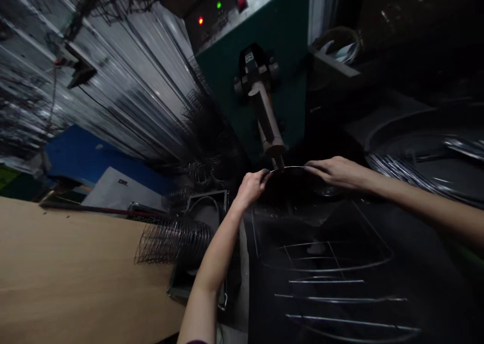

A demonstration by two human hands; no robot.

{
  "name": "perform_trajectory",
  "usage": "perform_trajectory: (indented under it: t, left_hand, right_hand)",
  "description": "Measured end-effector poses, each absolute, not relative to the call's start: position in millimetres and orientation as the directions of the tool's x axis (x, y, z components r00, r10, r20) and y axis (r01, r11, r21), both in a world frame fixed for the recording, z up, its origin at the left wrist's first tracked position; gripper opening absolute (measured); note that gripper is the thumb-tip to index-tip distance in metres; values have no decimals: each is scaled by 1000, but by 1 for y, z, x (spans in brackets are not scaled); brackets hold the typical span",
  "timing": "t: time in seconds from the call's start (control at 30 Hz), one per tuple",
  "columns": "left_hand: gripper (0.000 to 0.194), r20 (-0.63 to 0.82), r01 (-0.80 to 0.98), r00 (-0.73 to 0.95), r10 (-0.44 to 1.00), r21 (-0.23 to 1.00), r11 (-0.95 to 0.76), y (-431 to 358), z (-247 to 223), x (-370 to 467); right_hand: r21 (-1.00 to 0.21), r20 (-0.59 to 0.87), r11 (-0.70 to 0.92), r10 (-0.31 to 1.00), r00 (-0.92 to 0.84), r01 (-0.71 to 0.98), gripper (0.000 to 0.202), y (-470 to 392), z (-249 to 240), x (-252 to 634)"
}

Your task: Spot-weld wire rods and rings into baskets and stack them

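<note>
Both my arms reach forward to a curved metal wire [293, 167] beneath the electrode arm [267, 115] of a green machine [219, 64]. My left hand [252, 187] pinches the wire's left end between thumb and fingers. At its right end, the fingers of my right hand [336, 172] are closed on the same wire. The wire's middle lies at the electrode's tip; I cannot tell whether they touch. A larger wire frame [328, 270] extends from below my hands toward me, but the dark hides whether it joins the held wire.
A stack of wire rings [174, 241] hangs on a rod to the left, beside a wooden board [75, 273]. Bundled wires [408, 175] lie in a round dark tray at right. Red and green lamps glow on the machine. A blue panel [91, 155] stands farther left.
</note>
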State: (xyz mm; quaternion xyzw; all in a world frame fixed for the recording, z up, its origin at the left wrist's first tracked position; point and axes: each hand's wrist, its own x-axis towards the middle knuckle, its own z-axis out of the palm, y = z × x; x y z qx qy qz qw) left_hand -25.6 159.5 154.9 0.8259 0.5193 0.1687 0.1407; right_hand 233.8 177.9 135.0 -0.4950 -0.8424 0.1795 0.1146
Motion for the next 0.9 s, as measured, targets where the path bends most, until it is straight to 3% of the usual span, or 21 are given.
perform_trajectory:
  t: [0.13,0.23,0.4,0.47,0.53,0.63,0.7,0.77,0.9]
  left_hand:
    - [28,137,833,367,920,392,-390,163,150,-23]
    - [25,133,836,307,942,435,-334,159,154,-20]
    - [36,151,612,248,957,741,-276,102,146,-41]
    - [46,76,474,89,993,874,-109,64,123,-51]
    - [55,-144,305,-103,984,937,169,26,90,-55]
    - [60,-518,25,-16,855,855,519,-12,45,-46]
    - [61,-589,-159,142,796,780,606,-17,29,-34]
    - [55,-575,-352,180,798,720,598,-7,27,-24]
    - [26,-687,-536,-129,715,655,533,31,41,-21]
  right_hand:
    - [-524,-148,342,865,-479,780,43,166,144,247]
    - [-517,-110,304,903,-415,800,39,150,146,245]
    - [-473,87,376,920,-383,797,38,107,138,246]
    - [-463,164,379,925,-343,801,39,93,138,259]
    - [-459,243,337,938,-249,822,39,83,140,274]
    - [-488,349,259,933,-86,833,36,73,144,289]
    - [-539,398,269,916,-40,798,33,70,141,287]
    - [-603,448,308,894,-8,736,29,70,132,282]
    - [-729,414,323,910,13,603,28,59,95,302]
